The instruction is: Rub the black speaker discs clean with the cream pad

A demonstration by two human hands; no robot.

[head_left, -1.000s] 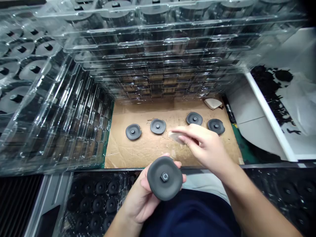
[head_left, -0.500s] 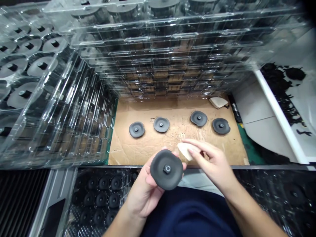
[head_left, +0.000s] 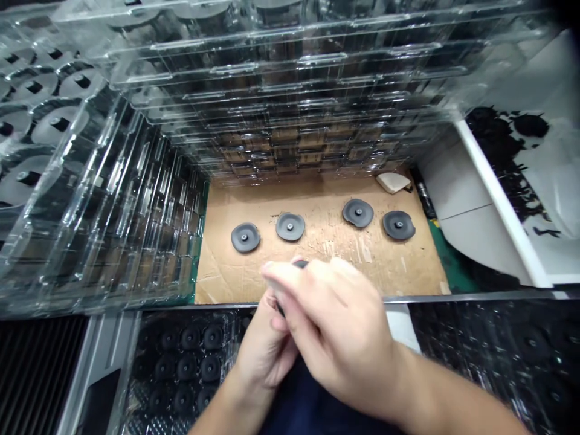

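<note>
My left hand [head_left: 260, 350] grips a round black disc-shaped part [head_left: 299, 264] just past the front edge of the cardboard. Only slivers of the disc show, because my right hand [head_left: 338, 329] lies across it with curled fingers. Half a second ago those right fingers pinched a small white pad; it is hidden behind them now. On the cardboard lie more black discs with a raised hub: one at the left [head_left: 245, 237], a second beside it [head_left: 290, 226], a third [head_left: 357, 213] and another at the right [head_left: 399, 225].
Stacked clear plastic trays [head_left: 290, 84] rise behind the cardboard sheet [head_left: 217, 278], with more stacks [head_left: 136, 199] at the left. A folded white pad [head_left: 392, 182] sits in the back right corner. A white bin [head_left: 502, 205] stands right, with black scraps [head_left: 493, 145] beyond its edge.
My right hand has moved left and over the disc, covering most of it and the white pad. The view has shifted slightly; the discs on the cardboard stay in place.
</note>
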